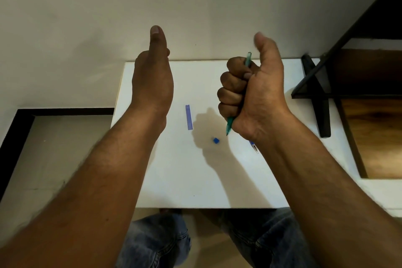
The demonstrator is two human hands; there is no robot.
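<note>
White table (217, 180) – blue strip (189, 117) near middle, small blue piece (216, 140) near it – partly hidden pen (252, 144) farther right.

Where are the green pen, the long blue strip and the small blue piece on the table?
green pen (229, 125), head view, its lower exposed end.
long blue strip (188, 117), head view, middle of its length.
small blue piece (216, 140), head view, its centre.

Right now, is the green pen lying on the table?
No, the right hand grips the green pen in its fist, held up above the white table.
</note>
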